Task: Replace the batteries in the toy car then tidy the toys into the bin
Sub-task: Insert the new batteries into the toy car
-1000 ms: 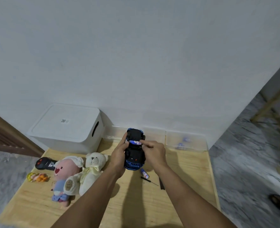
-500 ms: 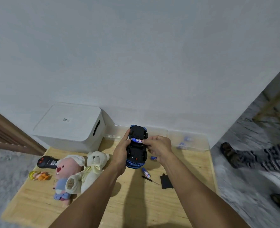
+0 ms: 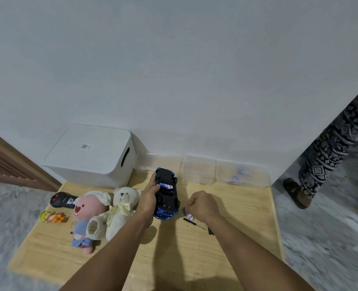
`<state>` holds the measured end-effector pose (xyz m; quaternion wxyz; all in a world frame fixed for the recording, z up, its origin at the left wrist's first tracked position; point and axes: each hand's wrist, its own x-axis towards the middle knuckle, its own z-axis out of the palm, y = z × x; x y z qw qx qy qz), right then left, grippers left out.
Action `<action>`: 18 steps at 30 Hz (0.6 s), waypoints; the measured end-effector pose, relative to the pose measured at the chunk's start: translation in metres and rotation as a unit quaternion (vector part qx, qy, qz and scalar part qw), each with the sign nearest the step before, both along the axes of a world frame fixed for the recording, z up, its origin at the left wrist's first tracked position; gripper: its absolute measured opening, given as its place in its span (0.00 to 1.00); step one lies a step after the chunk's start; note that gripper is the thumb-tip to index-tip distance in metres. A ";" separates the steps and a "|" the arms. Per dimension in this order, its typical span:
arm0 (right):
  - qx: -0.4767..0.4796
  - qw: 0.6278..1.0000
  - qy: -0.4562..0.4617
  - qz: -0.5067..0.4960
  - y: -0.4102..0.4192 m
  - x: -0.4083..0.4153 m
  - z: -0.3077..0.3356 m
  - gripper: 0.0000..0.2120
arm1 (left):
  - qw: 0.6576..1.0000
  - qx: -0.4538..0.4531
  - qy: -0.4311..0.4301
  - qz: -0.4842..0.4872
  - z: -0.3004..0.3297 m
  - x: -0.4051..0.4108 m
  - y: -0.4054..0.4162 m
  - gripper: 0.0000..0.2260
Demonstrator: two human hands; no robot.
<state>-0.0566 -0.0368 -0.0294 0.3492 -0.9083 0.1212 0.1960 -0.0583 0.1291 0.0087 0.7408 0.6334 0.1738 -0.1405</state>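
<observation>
The blue and black toy car (image 3: pixel 167 195) is upside down above the wooden table (image 3: pixel 173 259), and my left hand (image 3: pixel 149 197) grips its left side. A battery shows in its open compartment (image 3: pixel 166 185). My right hand (image 3: pixel 203 204) is down at the table to the right of the car, fingertips pinched on the far end of a loose battery (image 3: pixel 189 215). A small screwdriver (image 3: pixel 194 223) and the black battery cover (image 3: pixel 210 231) lie just in front of that hand.
A lidded white bin (image 3: pixel 89 156) stands at the back left. Clear boxes (image 3: pixel 199 171) line the wall; one (image 3: pixel 242 175) holds blue batteries. A pink plush (image 3: pixel 87 211), white bear (image 3: pixel 121 208), black remote (image 3: pixel 62 200) and small figure (image 3: pixel 53 216) lie left. A person's leg (image 3: pixel 331 154) stands right.
My right hand left the car's battery compartment and dropped right and down to the loose battery on the table. My left hand kept hold of the car. A person walked in at the right.
</observation>
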 end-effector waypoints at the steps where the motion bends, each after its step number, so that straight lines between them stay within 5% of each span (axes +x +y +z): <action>1: -0.020 1.000 0.005 0.012 0.001 -0.001 -0.002 0.02 | 1.000 -0.001 0.005 0.005 -0.001 -0.001 0.000 0.22; 10: -0.151 0.986 -0.012 0.073 0.011 -0.006 -0.011 0.12 | 0.999 -0.013 0.025 0.032 -0.005 -0.006 0.005 0.22; 18: 0.022 0.997 -0.044 -0.065 0.000 0.010 0.006 0.01 | 0.999 -0.005 0.041 0.019 -0.012 -0.005 0.009 0.22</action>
